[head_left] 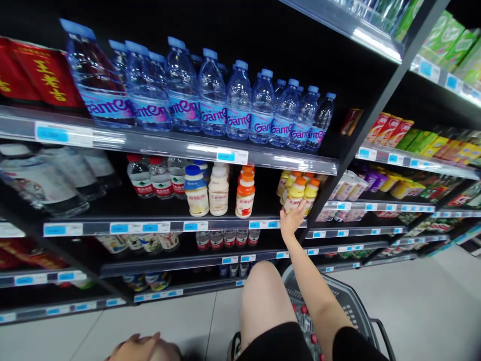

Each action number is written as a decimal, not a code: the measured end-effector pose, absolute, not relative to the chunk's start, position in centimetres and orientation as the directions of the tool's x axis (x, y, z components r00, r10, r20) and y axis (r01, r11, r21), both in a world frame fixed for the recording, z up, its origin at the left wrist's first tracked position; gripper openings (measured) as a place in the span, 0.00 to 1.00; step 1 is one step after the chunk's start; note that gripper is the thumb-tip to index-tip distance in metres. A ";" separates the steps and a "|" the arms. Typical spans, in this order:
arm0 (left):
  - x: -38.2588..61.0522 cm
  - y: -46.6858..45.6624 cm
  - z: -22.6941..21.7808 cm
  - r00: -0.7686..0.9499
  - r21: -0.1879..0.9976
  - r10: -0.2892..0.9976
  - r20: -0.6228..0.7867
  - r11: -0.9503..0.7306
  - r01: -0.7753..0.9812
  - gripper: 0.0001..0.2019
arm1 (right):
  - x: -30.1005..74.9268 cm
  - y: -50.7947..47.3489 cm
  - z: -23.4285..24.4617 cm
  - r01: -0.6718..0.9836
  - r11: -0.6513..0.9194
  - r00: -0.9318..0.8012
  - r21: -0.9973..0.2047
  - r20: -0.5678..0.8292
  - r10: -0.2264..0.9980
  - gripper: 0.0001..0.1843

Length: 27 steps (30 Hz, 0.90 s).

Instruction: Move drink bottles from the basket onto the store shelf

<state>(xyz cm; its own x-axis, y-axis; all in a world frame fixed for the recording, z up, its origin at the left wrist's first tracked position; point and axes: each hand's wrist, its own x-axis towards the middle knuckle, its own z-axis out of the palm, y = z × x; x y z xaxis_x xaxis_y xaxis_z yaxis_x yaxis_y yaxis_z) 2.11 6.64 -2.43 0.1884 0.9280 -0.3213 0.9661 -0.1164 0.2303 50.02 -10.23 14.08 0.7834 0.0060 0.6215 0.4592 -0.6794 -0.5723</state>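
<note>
My right hand reaches to the middle shelf, against the lower front of a yellow drink bottle with an orange cap. Its thumb and fingers are spread at the bottle's base, not visibly closed round it. More yellow bottles stand close beside and behind. To the left on that shelf are an orange-capped white bottle, a white-capped bottle and a blue-capped bottle. My left hand lies over my knee at the bottom edge, fingers apart and holding nothing; part of it is out of frame.
Large blue-capped water bottles line the shelf above. Red-capped water bottles stand farther left. A grey shopping basket with red-capped bottles is on the floor beside my bent leg. A shelf upright rises right of my hand.
</note>
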 end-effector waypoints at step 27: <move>1.3 6.4 0.0 0.169 0.138 0.831 -0.530 -0.112 0.984 0.40 | 46.0 -4.6 28.1 0.770 -0.319 0.619 -0.552 0.527 0.582 0.39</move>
